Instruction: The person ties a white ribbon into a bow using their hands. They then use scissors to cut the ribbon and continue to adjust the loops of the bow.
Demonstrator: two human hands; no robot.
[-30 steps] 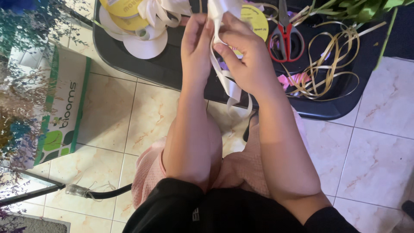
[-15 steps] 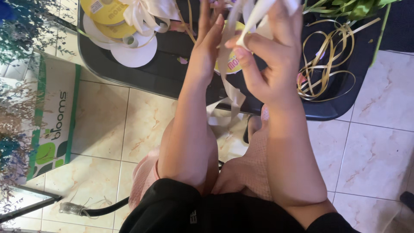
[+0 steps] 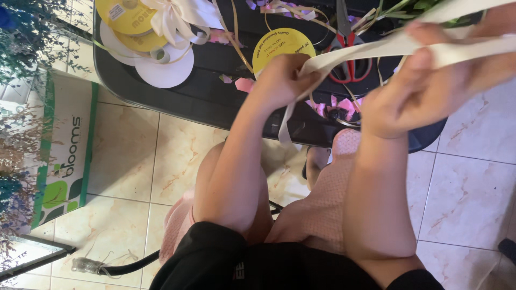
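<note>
Both hands pinch a cream ribbon stretched taut between them: left hand closed on its lower end, right hand gripping toward two o'clock. It looks light, limp, slippery; best held flat between fingertips, above the dark desk.

Lighting: soft, even daylight, fairly bright; direction not clear. Glare: pale sheen on the glossy floor tiles. Shadows: faint, diffuse, darkest beneath the black table. Blur: motion smear on the right hand and the cream ribbon at upper right; left hand sharper. Focus: flowers at left edge soft. Edge distortion: slight.
</note>
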